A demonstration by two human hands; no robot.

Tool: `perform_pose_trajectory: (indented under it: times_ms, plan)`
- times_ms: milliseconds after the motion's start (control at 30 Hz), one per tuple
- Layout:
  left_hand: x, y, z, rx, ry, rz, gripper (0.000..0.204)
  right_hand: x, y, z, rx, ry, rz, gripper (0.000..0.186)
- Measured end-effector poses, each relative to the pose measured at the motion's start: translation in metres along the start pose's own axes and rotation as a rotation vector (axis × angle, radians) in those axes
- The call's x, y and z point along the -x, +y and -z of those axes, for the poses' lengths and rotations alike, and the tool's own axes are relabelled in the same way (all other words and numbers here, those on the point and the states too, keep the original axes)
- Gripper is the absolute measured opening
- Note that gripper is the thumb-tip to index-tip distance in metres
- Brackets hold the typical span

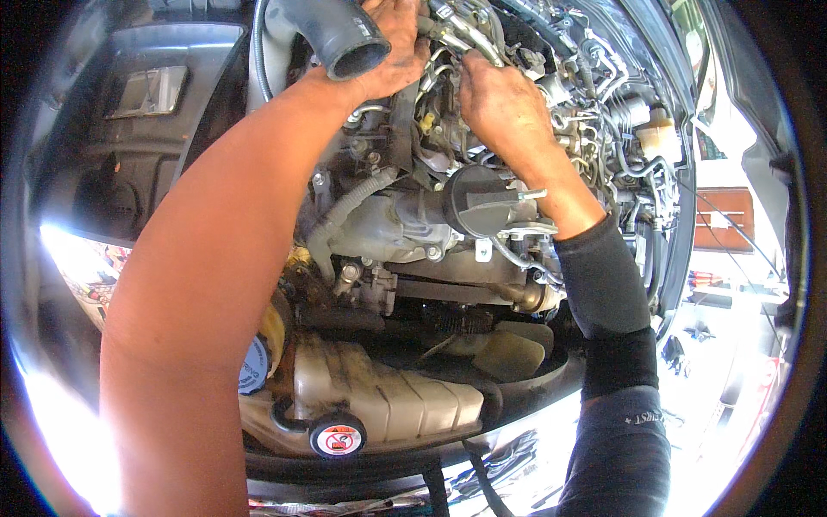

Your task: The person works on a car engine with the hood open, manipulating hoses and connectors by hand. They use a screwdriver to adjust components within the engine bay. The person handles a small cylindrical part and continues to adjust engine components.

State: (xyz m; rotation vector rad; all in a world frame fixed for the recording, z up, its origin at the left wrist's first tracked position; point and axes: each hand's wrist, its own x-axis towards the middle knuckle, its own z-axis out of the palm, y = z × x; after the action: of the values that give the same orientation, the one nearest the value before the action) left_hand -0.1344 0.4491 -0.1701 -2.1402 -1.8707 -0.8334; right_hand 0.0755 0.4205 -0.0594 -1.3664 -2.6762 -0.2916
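My left hand reaches into the engine bay at the top edge, beside the open end of a black rubber hose. The hose and the picture's edge hide most of its fingers. Close by on the right, my right hand is closed, its fingers curled down among the metal pipes of the engine. What they hold, if anything, is hidden. A silver metal rod or pipe runs right above its knuckles. Below that wrist sits a black oil filler cap on the engine.
Nearer me lie the fan blades and a yellowed plastic tank with a round black cap. A blue cap shows beside my left forearm. A black plastic cover lies left, a fluid reservoir at far right.
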Motion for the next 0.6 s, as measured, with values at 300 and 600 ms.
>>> perform_pose_trajectory:
  times_ms: [300,600]
  plan:
    - [-0.0017,0.0008,0.0062,0.098,0.107,-0.084,0.088,0.0006,0.0030,-0.0019,0.011,0.016,0.014,0.023]
    - [0.0056,-0.0025,0.0038,0.024,0.100,-0.098,0.091,-0.0013,0.0005,-0.0043,0.002,0.003,0.001,0.022]
